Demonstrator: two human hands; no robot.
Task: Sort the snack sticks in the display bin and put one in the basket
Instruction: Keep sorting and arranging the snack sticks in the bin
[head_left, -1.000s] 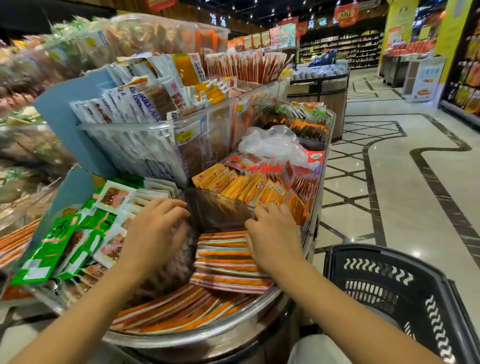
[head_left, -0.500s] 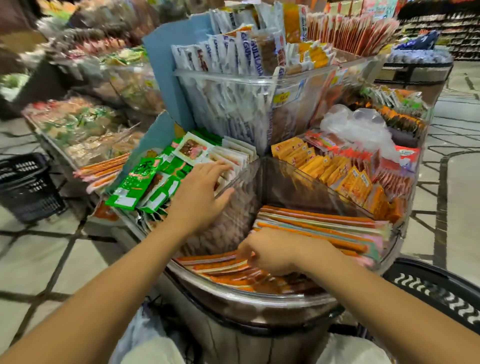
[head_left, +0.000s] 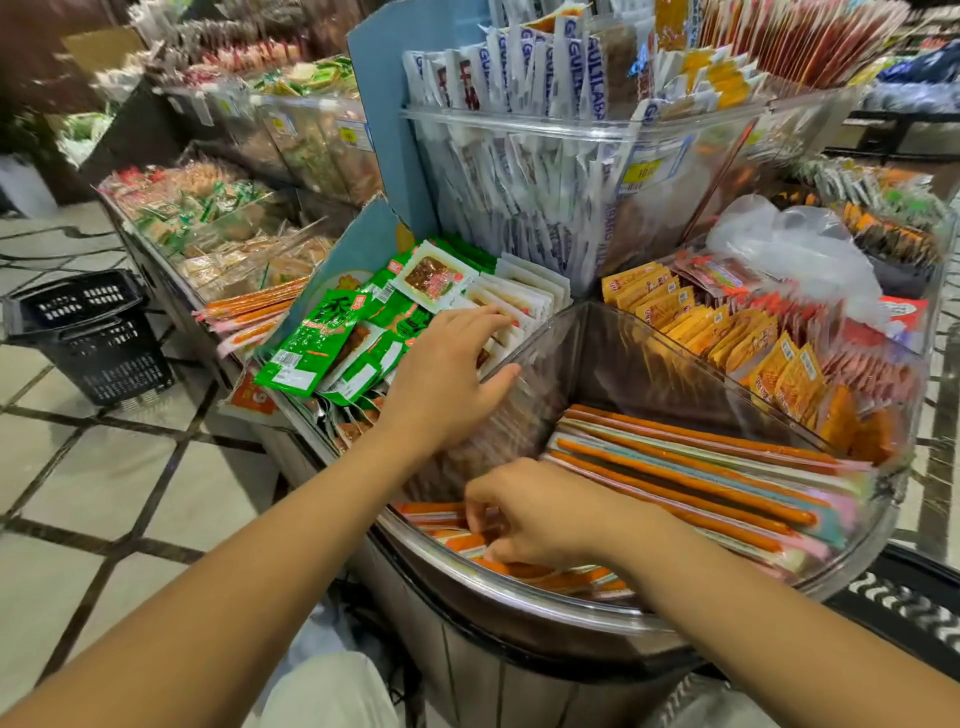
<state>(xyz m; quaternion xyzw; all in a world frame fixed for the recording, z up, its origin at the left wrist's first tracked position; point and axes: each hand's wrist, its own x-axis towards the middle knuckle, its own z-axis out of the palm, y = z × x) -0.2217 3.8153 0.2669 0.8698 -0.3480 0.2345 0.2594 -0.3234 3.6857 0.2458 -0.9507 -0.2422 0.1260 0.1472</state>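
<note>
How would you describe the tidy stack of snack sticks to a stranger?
Find the round display bin with the metal rim. In its nearest compartment, right of the right hand, lies the stack of snack sticks. Neighbouring compartments hold short packets; these are long thin orange sticks, stacked flat.

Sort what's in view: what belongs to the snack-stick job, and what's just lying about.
Job in hand:
snack sticks, long and orange
display bin
basket at lower right
right hand, fingers curled on loose sticks
left hand, open

Lying about:
green packets
yellow packets
white packets in the upper tub
plastic bag
floor basket at far left
</note>
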